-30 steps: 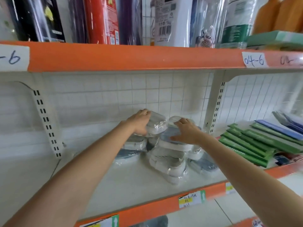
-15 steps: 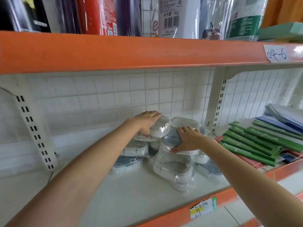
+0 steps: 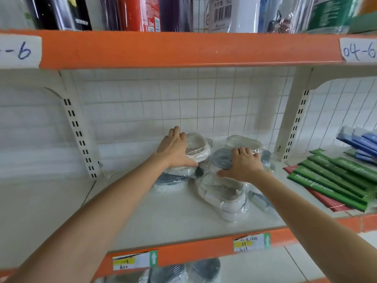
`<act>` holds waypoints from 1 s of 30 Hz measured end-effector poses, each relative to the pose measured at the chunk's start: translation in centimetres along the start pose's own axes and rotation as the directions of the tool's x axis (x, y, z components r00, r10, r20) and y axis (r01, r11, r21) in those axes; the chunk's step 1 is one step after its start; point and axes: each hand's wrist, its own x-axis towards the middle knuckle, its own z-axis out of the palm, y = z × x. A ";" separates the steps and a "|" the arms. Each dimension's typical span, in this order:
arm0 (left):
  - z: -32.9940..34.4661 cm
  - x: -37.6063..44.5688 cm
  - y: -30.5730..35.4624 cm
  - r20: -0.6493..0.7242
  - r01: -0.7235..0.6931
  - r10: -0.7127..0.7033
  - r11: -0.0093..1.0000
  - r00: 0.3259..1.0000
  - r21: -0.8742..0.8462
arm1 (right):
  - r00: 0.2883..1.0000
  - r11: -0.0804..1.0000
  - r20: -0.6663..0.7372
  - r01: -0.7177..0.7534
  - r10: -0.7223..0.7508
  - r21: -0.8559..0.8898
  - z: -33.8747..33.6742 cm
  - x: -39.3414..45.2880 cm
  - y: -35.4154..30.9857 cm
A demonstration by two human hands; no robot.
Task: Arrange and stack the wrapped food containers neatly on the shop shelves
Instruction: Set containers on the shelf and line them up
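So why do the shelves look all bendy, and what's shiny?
Head view: the wide lens bows the orange shelf edge; glare glints off the plastic wrap on the containers; the notebooks near the right edge look smeared and soft.

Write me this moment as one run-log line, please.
left hand: grips white wrapped container | right hand: holds dark-lidded container | shelf: pile untidy
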 end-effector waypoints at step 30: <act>-3.1 -39.0 1.0 0.194 0.435 -0.442 0.897 0.876 0.080 | 0.864 0.867 -0.069 0.499 -0.498 -0.008 1.2 -28.2 -10.8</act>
